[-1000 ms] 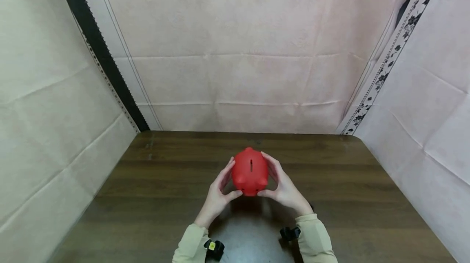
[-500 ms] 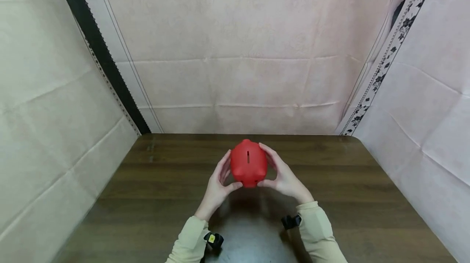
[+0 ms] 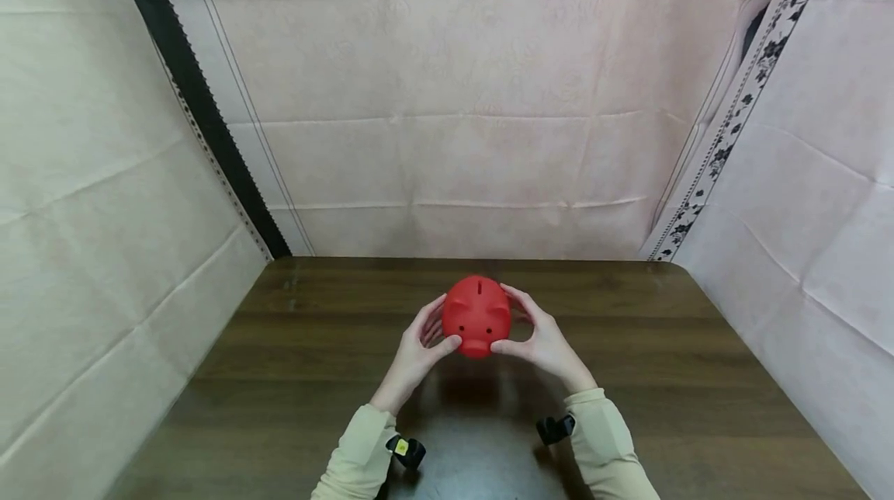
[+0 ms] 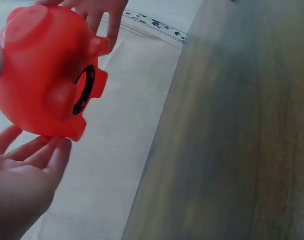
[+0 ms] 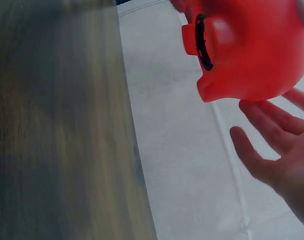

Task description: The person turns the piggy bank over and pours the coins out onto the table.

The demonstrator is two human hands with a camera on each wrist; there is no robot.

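Note:
A red piggy bank [image 3: 476, 317] is held in the air above the table, between both hands. Its snout and eyes face me in the head view, and the coin slot lies near the top. My left hand [image 3: 414, 354] grips its left side, thumb near the snout, fingers round the flank. On the opposite side my right hand [image 3: 548, 345] holds it the same way. Stubby feet and a black-rimmed round opening [image 4: 84, 90] show on its underside in the left wrist view. From the right wrist, fingertips [image 5: 253, 107] of the right hand touch the red body [image 5: 262, 55].
The brown wood-grain table [image 3: 314, 345] spreads out beneath the hands. Pale cloth hangs behind it [image 3: 454, 135] and on both sides, with a black strip [image 3: 202, 104] at left and a floral border [image 3: 726, 135] at right. A dark camera is strapped to each wrist.
The piggy bank first shifted away from me, then tilted so its face turned up towards the head camera and its slot moved to the top. Both hands kept their grip.

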